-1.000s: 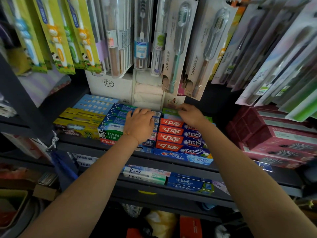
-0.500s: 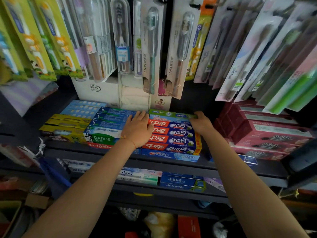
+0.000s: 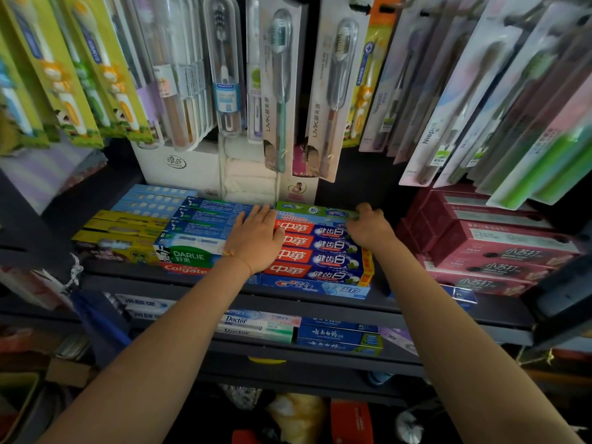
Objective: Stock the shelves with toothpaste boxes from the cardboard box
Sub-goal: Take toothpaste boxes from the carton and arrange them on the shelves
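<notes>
A stack of red-and-blue toothpaste boxes [image 3: 320,251] lies on the dark shelf [image 3: 224,291], with a green-topped box [image 3: 312,210] at the back of the stack. My left hand [image 3: 256,238] lies flat, fingers straight, against the stack's left end and on the blue boxes beside it. My right hand [image 3: 368,225] has its fingers curled over the right end of the green-topped box. The cardboard box is not in view.
Blue Darlie and Colgate boxes [image 3: 192,248] and yellow boxes [image 3: 118,233] fill the shelf's left. Dark red boxes [image 3: 499,248] stand at the right. Toothbrush packs [image 3: 278,91] hang low above the shelf. A lower shelf holds Doctor boxes [image 3: 256,326] and blue boxes [image 3: 336,336].
My right hand slid from the stack's top middle to its far right end, and my left hand shifted to the stack's left end. The camera moved closer and a little right.
</notes>
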